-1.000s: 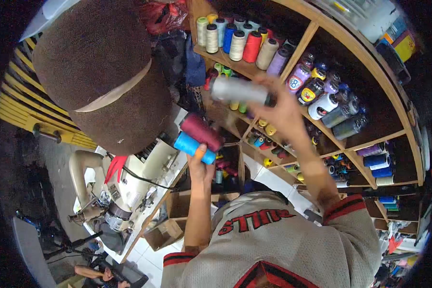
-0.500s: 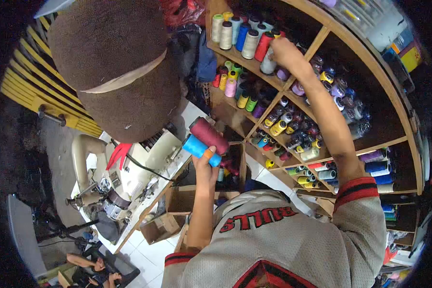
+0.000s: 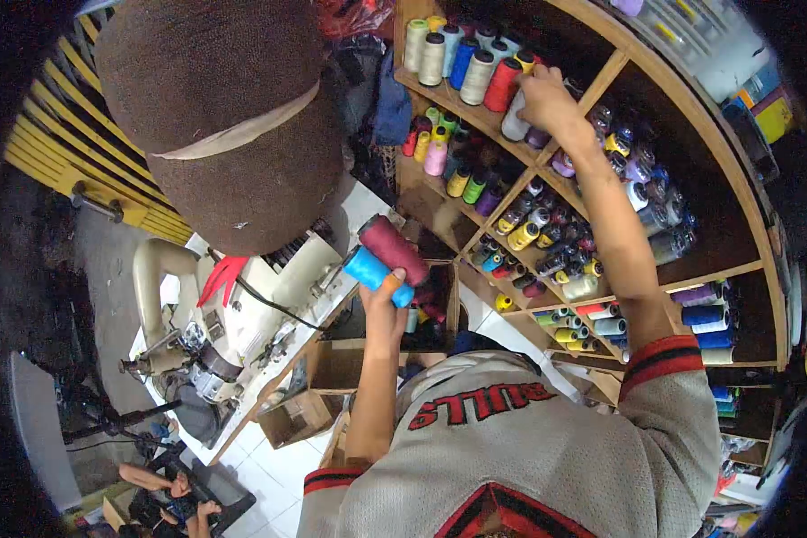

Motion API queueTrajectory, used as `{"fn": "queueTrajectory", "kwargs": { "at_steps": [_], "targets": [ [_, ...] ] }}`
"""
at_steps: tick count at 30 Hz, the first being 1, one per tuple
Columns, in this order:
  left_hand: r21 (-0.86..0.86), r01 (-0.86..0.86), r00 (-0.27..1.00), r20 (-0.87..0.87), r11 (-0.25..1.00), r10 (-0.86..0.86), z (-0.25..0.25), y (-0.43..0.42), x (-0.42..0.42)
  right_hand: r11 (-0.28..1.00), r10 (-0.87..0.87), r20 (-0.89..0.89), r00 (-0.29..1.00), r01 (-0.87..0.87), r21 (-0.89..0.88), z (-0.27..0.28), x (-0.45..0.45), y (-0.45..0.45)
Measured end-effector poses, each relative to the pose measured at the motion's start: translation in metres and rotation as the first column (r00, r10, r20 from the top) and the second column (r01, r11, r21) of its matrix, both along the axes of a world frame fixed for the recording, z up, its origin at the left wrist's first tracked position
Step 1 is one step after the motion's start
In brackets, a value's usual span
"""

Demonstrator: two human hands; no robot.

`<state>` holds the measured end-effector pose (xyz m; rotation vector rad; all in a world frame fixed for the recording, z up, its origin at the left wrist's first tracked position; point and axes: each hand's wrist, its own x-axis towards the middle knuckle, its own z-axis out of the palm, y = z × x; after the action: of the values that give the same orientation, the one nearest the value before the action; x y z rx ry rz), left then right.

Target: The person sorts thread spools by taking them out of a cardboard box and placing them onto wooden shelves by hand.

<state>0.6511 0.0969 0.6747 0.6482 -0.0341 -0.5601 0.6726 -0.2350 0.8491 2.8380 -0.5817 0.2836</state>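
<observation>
My left hand (image 3: 386, 305) holds two thread cones side by side, a blue one (image 3: 368, 267) and a maroon one (image 3: 393, 248), over the corner of the sewing table. Up at the top shelf, my right hand (image 3: 547, 100) is closed round the upper part of a light grey cone (image 3: 515, 119), which stands on the shelf board. To its left are a red cone (image 3: 502, 85) and a cream cone (image 3: 476, 77). A purple cone (image 3: 537, 137) is partly hidden beneath my right hand.
The wooden shelf (image 3: 607, 81) curves across the right with many cones. A sewing machine (image 3: 269, 285) stands on a white table at left, behind a large brown padded form (image 3: 233, 117). Open cardboard boxes (image 3: 298, 420) lie below. Another person's arms (image 3: 179, 485) show at bottom left.
My right hand has carried the grey cone up and right from mid-air to the top shelf. My left hand keeps both cones. The view has shifted slightly.
</observation>
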Motion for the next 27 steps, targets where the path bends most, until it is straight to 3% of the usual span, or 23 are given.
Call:
{"fn": "queueTrajectory", "kwargs": {
  "at_steps": [1, 4, 7, 8, 9, 10, 11, 13, 14, 16, 19, 22, 24, 26, 27],
  "targets": [
    [-0.003, 0.007, 1.0, -0.002, 1.0, -0.007, -0.003, 0.0, 0.0, 1.0, -0.019, -0.011, 1.0, 0.018, -0.01, 0.002, -0.002, 0.005],
    [0.078, 0.009, 1.0, -0.019, 0.997, -0.007, -0.005, 0.001, 0.001, 0.993, 0.078, 0.245, 0.966, -0.054, -0.102, 0.004, -0.009, 0.02],
    [0.062, 0.045, 0.999, 0.024, 0.997, -0.046, 0.01, -0.003, 0.001, 0.984, 0.141, 0.187, 0.972, -0.159, 0.085, 0.016, -0.006, 0.044],
    [0.064, 0.052, 0.998, 0.036, 0.997, -0.054, 0.016, -0.004, 0.001, 0.903, 0.171, 0.167, 0.971, -0.222, 0.367, 0.017, -0.013, 0.064],
    [0.067, 0.06, 0.997, 0.046, 0.996, -0.063, 0.02, -0.006, 0.001, 0.743, 0.203, 0.155, 0.967, -0.255, 0.618, 0.018, -0.023, 0.085],
    [0.068, 0.069, 0.996, 0.055, 0.995, -0.073, 0.022, -0.007, 0.001, 0.647, 0.347, 0.107, 0.932, -0.321, 0.692, -0.006, -0.025, 0.086],
    [0.101, 0.072, 0.995, 0.06, 0.992, -0.078, 0.02, -0.007, 0.0, 0.529, 0.368, 0.073, 0.927, -0.273, 0.803, -0.002, -0.034, 0.113],
    [0.087, 0.052, 0.996, 0.071, 0.995, -0.058, 0.021, -0.012, -0.001, 0.438, 0.442, 0.054, 0.896, -0.267, 0.858, -0.038, -0.044, 0.13],
    [0.079, 0.041, 0.996, 0.079, 0.996, -0.047, 0.022, -0.015, -0.001, 0.459, 0.445, -0.06, 0.893, -0.17, 0.872, -0.05, -0.048, 0.139],
    [0.065, 0.041, 0.999, 0.016, 0.997, -0.042, 0.017, -0.02, -0.001, 0.664, 0.514, 0.165, 0.842, -0.512, 0.545, -0.082, -0.06, 0.154],
    [0.041, 0.023, 1.0, 0.009, 0.999, -0.024, 0.023, -0.023, -0.002, 0.566, 0.332, 0.128, 0.935, -0.306, 0.766, -0.085, -0.065, 0.161],
    [0.009, 0.02, 0.997, 0.068, 1.0, -0.021, 0.026, -0.021, -0.002, 0.454, 0.227, 0.245, 0.943, -0.325, 0.83, -0.047, -0.062, 0.146],
    [-0.045, 0.012, 0.996, 0.084, 0.999, -0.008, 0.03, -0.021, 0.001, 0.422, 0.174, 0.568, 0.805, -0.582, 0.695, -0.044, -0.048, 0.111],
    [-0.025, 0.03, 0.994, 0.109, 0.999, -0.027, 0.023, -0.018, 0.004, 0.732, 0.163, 0.546, 0.822, -0.472, 0.491, 0.0, -0.041, 0.089],
    [-0.007, 0.037, 0.993, 0.11, 0.999, -0.036, 0.022, -0.015, 0.005, 0.793, 0.106, 0.493, 0.864, -0.372, 0.482, 0.02, -0.035, 0.082]
  ]
}}
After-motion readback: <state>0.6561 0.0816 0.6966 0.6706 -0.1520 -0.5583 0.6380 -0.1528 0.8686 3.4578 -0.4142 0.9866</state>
